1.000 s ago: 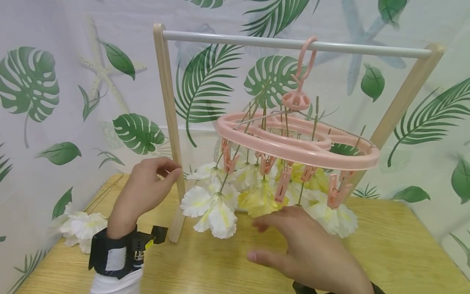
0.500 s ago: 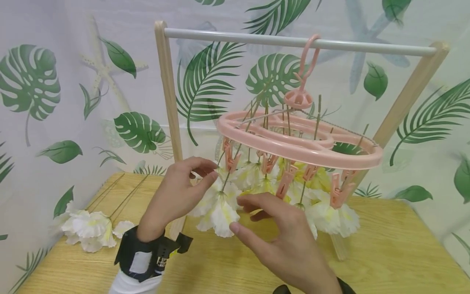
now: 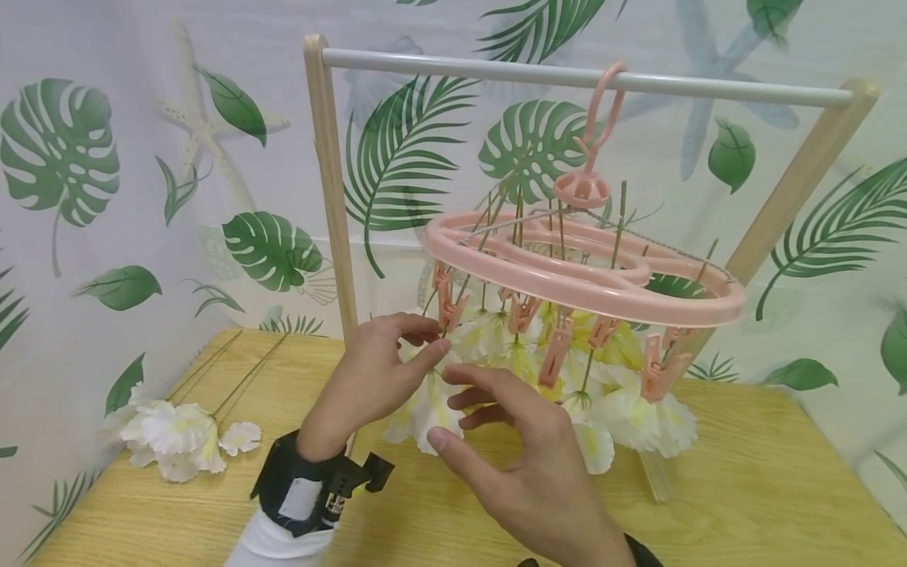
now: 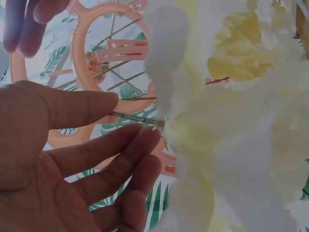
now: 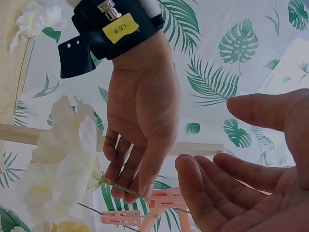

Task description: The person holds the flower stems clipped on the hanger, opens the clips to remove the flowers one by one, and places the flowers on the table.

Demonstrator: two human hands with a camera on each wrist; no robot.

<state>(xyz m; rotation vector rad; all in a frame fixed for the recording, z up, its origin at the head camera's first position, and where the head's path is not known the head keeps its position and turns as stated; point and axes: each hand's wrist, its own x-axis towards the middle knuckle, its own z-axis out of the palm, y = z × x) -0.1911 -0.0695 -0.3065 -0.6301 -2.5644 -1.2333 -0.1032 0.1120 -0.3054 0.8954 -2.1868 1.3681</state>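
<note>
A round pink clip hanger (image 3: 588, 298) hangs by its hook from a rack bar, with artificial flowers clipped head-down beneath it. My left hand (image 3: 379, 374) is at the near left flower, under a pink clip (image 3: 451, 309). In the left wrist view its thumb and fingertips pinch the thin green stem (image 4: 136, 119) just behind the white-yellow flower head (image 4: 212, 140). My right hand (image 3: 524, 465) is beside that flower, with thumb and fingers spread and nothing between them. In the right wrist view the clip (image 5: 166, 198) sits right at my left fingertips.
Several white flowers (image 3: 177, 437) with long stems lie on the wooden table (image 3: 425, 528) at the left. The rack has a white bar (image 3: 460, 64) and wooden legs (image 3: 333, 197). A leaf-patterned cloth (image 3: 177, 260) covers the wall behind.
My left hand has moved right from beside the rack leg to the near left flower's stem. My right hand has shifted left, close to the same flower.
</note>
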